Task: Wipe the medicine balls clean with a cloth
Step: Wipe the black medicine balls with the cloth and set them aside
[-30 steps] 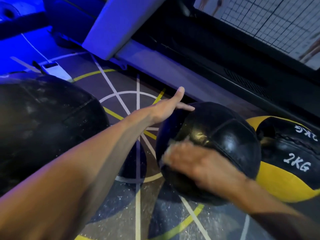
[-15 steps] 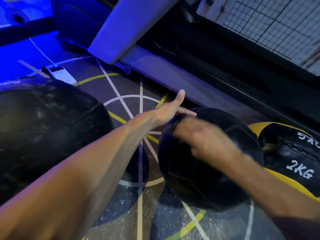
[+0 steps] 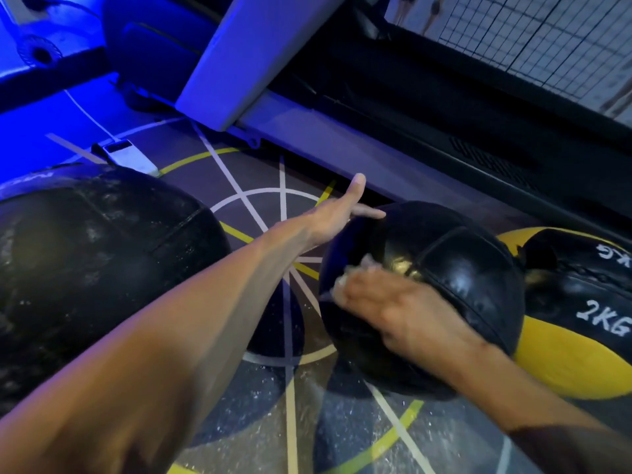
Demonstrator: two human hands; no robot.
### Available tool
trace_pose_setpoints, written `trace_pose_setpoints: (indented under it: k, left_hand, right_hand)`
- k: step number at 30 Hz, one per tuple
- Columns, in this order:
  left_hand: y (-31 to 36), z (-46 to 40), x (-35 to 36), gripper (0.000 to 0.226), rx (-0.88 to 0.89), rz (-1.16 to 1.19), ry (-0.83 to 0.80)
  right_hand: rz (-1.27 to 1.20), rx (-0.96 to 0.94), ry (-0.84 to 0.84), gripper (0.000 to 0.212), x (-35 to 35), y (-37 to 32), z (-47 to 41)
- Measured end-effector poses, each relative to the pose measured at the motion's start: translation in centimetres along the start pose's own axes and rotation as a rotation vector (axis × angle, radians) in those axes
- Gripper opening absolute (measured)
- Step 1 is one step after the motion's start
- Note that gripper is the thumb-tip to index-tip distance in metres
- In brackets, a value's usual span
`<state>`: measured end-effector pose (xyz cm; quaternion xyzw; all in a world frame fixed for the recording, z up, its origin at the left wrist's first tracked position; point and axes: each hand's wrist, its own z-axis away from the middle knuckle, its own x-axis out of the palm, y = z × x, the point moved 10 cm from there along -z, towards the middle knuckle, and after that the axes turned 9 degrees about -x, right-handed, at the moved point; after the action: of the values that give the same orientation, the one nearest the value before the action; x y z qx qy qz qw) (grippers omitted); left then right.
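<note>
A black medicine ball (image 3: 458, 278) sits on the marked floor at centre right. My left hand (image 3: 337, 217) rests flat against its upper left side, fingers straight and thumb raised. My right hand (image 3: 390, 309) presses a small pale cloth (image 3: 355, 273) onto the ball's near left face; only the cloth's edge shows past my fingers. A large dusty black ball (image 3: 92, 268) lies at the left. A black and yellow ball marked 2KG (image 3: 581, 323) lies at the right, touching the middle ball.
A grey bench or machine frame (image 3: 260, 56) slants across the back, with a dark base rail (image 3: 444, 131) behind the balls. A white device (image 3: 128, 157) on a cable lies on the floor at back left. Wire mesh (image 3: 547, 39) fills the top right.
My right hand swept up over the top of the middle ball, then came back down to its near left face with the cloth. My left hand stayed in place.
</note>
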<state>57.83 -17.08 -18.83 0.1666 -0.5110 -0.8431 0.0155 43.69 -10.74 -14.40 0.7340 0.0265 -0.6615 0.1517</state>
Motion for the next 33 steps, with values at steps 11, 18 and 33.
trace_pose_setpoints:
  k: [11, 18, 33]
  left_hand:
    - [-0.6, -1.0, 1.6, 0.100, 0.203, -0.383, 0.155]
    - [-2.5, -2.0, -0.2, 0.096, 0.084, -0.228, 0.136]
    - [-3.7, -3.5, -1.5, 0.083, 0.042, -0.236, 0.148]
  right_hand:
    - [0.029, -0.123, -0.516, 0.029, 12.7, -9.2, 10.4]
    - [-0.236, 0.002, 0.020, 0.038, 4.3, -7.0, 4.7]
    - [-0.738, 1.373, 0.329, 0.034, 10.8, 0.8, 26.9]
